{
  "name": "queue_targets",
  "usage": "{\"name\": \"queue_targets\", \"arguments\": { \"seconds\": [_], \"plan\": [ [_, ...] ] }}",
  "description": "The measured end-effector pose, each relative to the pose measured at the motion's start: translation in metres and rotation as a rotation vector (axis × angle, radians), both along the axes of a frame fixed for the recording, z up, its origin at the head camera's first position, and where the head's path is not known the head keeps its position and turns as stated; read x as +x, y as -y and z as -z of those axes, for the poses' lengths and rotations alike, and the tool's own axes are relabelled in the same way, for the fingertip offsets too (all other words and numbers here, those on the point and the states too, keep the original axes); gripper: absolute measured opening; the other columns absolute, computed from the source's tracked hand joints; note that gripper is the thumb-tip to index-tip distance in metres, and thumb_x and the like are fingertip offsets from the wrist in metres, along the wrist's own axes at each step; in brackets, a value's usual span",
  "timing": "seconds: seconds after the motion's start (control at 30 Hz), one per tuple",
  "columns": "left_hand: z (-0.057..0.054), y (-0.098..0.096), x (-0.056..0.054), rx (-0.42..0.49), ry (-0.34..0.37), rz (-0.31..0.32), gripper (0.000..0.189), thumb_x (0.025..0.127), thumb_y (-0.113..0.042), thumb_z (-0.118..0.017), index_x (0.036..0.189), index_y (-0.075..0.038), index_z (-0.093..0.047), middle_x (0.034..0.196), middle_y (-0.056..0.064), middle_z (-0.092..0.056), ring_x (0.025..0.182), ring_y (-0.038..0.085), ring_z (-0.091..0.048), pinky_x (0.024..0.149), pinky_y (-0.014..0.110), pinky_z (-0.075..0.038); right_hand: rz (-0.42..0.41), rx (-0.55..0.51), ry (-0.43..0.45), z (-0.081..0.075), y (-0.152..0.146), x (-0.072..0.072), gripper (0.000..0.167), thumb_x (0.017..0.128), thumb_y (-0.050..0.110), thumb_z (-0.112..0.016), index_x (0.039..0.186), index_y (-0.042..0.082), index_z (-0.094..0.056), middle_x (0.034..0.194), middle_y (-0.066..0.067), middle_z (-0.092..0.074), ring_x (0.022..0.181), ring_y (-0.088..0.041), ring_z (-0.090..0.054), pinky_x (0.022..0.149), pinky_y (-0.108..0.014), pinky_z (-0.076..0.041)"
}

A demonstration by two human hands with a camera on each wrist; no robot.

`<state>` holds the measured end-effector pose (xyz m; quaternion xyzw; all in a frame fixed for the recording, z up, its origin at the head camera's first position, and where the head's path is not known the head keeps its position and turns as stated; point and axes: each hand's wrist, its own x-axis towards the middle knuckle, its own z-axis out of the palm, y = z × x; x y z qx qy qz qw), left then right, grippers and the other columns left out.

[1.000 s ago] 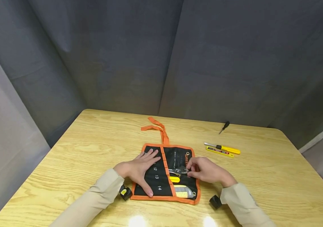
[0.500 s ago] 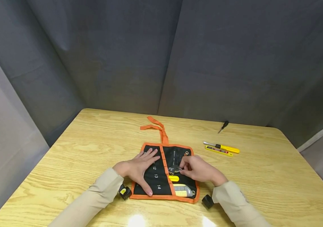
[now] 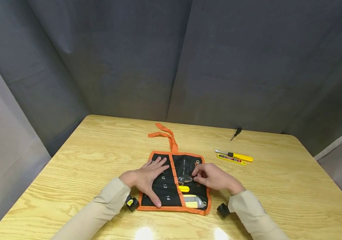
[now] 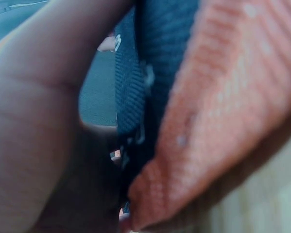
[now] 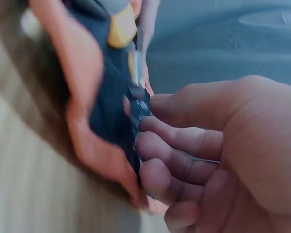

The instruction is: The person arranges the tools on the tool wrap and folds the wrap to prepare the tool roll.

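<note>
A black tool roll (image 3: 205, 196) with orange edging lies spread on the table, white numbers printed on its pocket side. My left hand (image 3: 145, 178) rests flat on that side, fingers spread. Out of one pocket sticks the end of a small silver-and-dark metal tool (image 3: 185, 180). My right hand (image 3: 214, 178) is just right of it, fingers bent, with a gap between thumb and forefinger; in the right wrist view its fingertips (image 5: 152, 143) are against the black cloth. A yellow handle end (image 3: 184, 189) and a grey-and-yellow utility knife (image 3: 193, 201) fill lower pockets.
Right of the roll lie a yellow-handled screwdriver (image 3: 240, 156) and a flat yellow case with a dark label (image 3: 231, 159). Farther back is a small black screwdriver (image 3: 237, 132). Orange ties (image 3: 171, 138) trail from the roll's far edge. Grey curtains (image 3: 129, 66) hang behind the table.
The right hand pushed the metal tool leftward, deeper into its pocket, and has since drawn back slightly from its end. The left hand has stayed in place.
</note>
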<state>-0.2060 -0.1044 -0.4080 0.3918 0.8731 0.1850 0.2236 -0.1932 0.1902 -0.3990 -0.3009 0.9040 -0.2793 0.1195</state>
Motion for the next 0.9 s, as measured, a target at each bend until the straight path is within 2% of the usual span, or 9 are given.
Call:
{"name": "queue_targets", "arguments": {
  "seconds": [0.2, 0.33, 0.47, 0.6, 0.73, 0.9],
  "plan": [
    [-0.001, 0.000, -0.001, -0.006, 0.003, -0.001, 0.121, 0.067, -0.053, -0.084, 0.156, -0.014, -0.013, 0.163, 0.007, 0.007, 0.150, 0.028, 0.008, 0.120, 0.052, 0.000, 0.133, 0.002, -0.052, -0.002, -0.024, -0.007, 0.010, 0.096, 0.012, -0.060, 0.099, 0.006, -0.067, 0.078, 0.002, -0.061, 0.059, -0.006, -0.047, 0.054, -0.023, -0.043],
    [-0.001, -0.001, -0.002, 0.004, 0.007, 0.009, 0.120, 0.067, -0.051, -0.084, 0.156, -0.013, -0.013, 0.163, 0.009, 0.007, 0.150, 0.029, 0.008, 0.120, 0.053, -0.001, 0.263, -0.009, -0.158, 0.000, -0.048, -0.013, 0.009, 0.094, 0.007, -0.060, 0.098, 0.003, -0.067, 0.081, -0.002, -0.061, 0.062, -0.008, -0.046, 0.055, -0.023, -0.042],
    [0.001, 0.000, -0.003, -0.003, 0.004, 0.007, 0.120, 0.067, -0.051, -0.084, 0.156, -0.013, -0.012, 0.163, 0.008, 0.007, 0.150, 0.029, 0.008, 0.120, 0.053, -0.001, 0.376, -0.017, -0.296, 0.002, -0.073, -0.020, 0.012, 0.092, 0.000, -0.059, 0.100, -0.002, -0.067, 0.089, -0.010, -0.061, 0.073, -0.018, -0.050, 0.065, -0.030, -0.044],
    [0.003, 0.001, -0.003, 0.007, 0.006, 0.000, 0.120, 0.067, -0.052, -0.084, 0.156, -0.014, -0.013, 0.163, 0.008, 0.008, 0.150, 0.028, 0.009, 0.120, 0.052, 0.000, 0.486, -0.016, -0.374, 0.006, -0.099, -0.024, 0.019, 0.090, -0.004, -0.055, 0.105, -0.005, -0.066, 0.100, -0.024, -0.056, 0.093, -0.035, -0.046, 0.079, -0.046, -0.038],
    [0.004, 0.002, -0.002, 0.016, 0.013, -0.003, 0.120, 0.066, -0.053, -0.084, 0.156, -0.015, -0.013, 0.163, 0.007, 0.007, 0.150, 0.027, 0.009, 0.120, 0.052, 0.001, 0.553, -0.014, -0.411, 0.015, -0.124, -0.027, 0.024, 0.089, -0.005, -0.053, 0.111, -0.007, -0.064, 0.110, -0.034, -0.049, 0.105, -0.045, -0.038, 0.086, -0.058, -0.025],
    [0.003, 0.002, -0.002, 0.014, 0.013, -0.005, 0.121, 0.066, -0.052, -0.084, 0.157, -0.015, -0.013, 0.163, 0.006, 0.008, 0.150, 0.026, 0.009, 0.120, 0.052, 0.001, 0.594, -0.018, -0.364, 0.029, -0.145, -0.032, 0.030, 0.090, -0.001, -0.055, 0.119, -0.007, -0.061, 0.119, -0.037, -0.045, 0.113, -0.049, -0.033, 0.085, -0.059, -0.021]
  ]
}}
